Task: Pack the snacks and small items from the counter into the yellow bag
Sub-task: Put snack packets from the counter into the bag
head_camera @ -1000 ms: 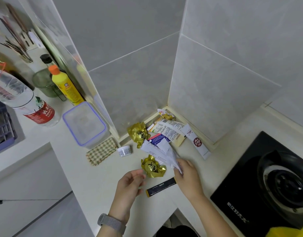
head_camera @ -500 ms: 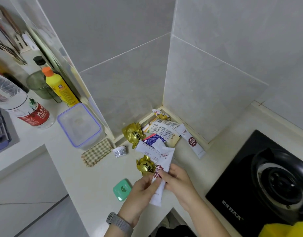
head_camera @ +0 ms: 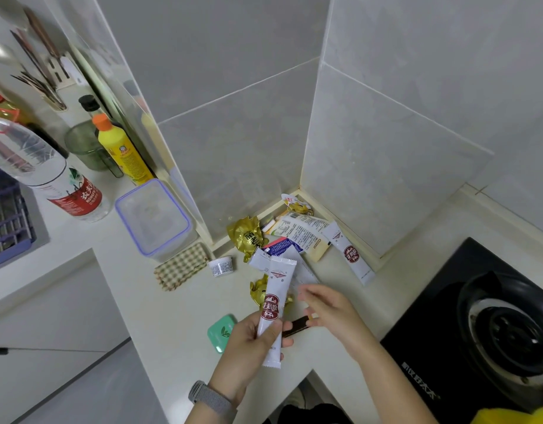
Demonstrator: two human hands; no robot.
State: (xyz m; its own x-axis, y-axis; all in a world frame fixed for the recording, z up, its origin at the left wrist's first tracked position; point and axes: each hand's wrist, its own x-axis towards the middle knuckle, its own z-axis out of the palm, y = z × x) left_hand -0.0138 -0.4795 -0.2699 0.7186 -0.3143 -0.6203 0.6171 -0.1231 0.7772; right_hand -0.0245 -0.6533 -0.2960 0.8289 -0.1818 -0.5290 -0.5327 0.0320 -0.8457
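- The yellow bag (head_camera: 515,416) is glimpsed only as a yellow edge at the near right corner; its mouth is out of view, so the sachet is best carried there in a firm pinch and let go only once inside.
- The left hand (head_camera: 251,347) is closed on a white stick sachet (head_camera: 274,307), which is pinched low between thumb and fingers and held upright, clear of the desk (head_camera: 160,325).
- The right hand (head_camera: 331,313) is spread loosely and nothing is held by it; it is just beside the sachet's right edge, above a dark stick pack (head_camera: 296,327).
- A green case (head_camera: 221,332) lies left of the left hand.
- A gold wrapper (head_camera: 259,290) sits just behind the held sachet.
- Farther off, in the corner, a second white sachet (head_camera: 351,255), a printed flat packet (head_camera: 303,237) and a larger gold wrapper (head_camera: 245,237) are left to be gathered.
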